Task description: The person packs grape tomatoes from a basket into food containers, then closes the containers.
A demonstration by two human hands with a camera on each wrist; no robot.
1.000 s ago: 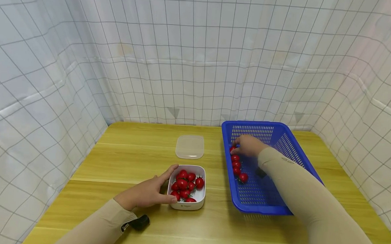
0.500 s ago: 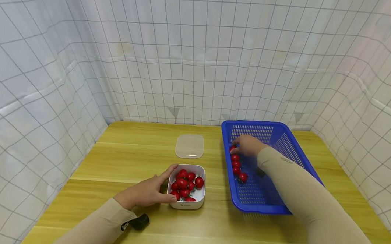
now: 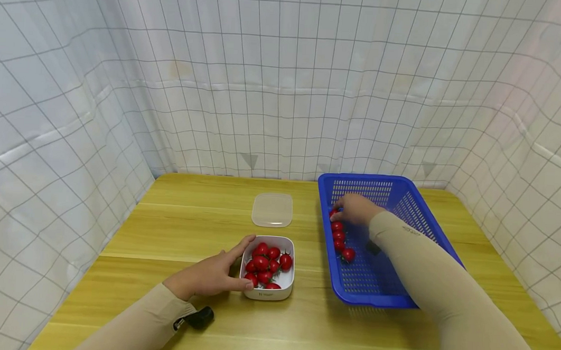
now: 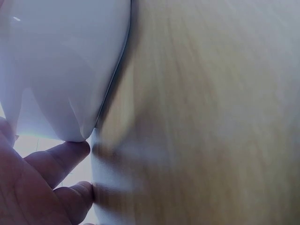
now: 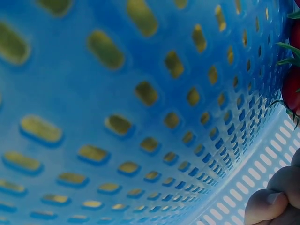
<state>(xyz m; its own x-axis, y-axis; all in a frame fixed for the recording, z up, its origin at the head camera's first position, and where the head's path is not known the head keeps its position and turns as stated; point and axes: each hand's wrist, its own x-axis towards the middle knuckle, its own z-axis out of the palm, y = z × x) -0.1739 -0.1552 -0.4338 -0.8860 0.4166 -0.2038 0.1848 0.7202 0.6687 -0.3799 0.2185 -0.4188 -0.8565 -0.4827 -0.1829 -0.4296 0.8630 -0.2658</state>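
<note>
My left hand [image 3: 213,274] grips a white square food container [image 3: 268,295] by its left side, thumb at the near corner and index finger at the far one. Several red cherry tomatoes [image 3: 260,263] with green stems lie inside it. In the left wrist view, a fingertip [image 4: 77,149] meets the container's white wall [image 4: 61,61]. My right hand [image 3: 358,208] reaches into the blue basket [image 3: 334,275], its thumb and fingers pinching a cherry tomato [image 3: 333,212] by the left wall. More tomatoes [image 3: 338,245] line that wall; the right wrist view catches a tomato [image 5: 291,89] at its edge.
A translucent lid [image 3: 272,210] lies flat on the wooden table [image 3: 183,217] behind the container. The basket's slotted wall [image 5: 154,93] fills much of the right wrist view. White grid-patterned curtains [image 3: 285,80] hang at the back and both sides.
</note>
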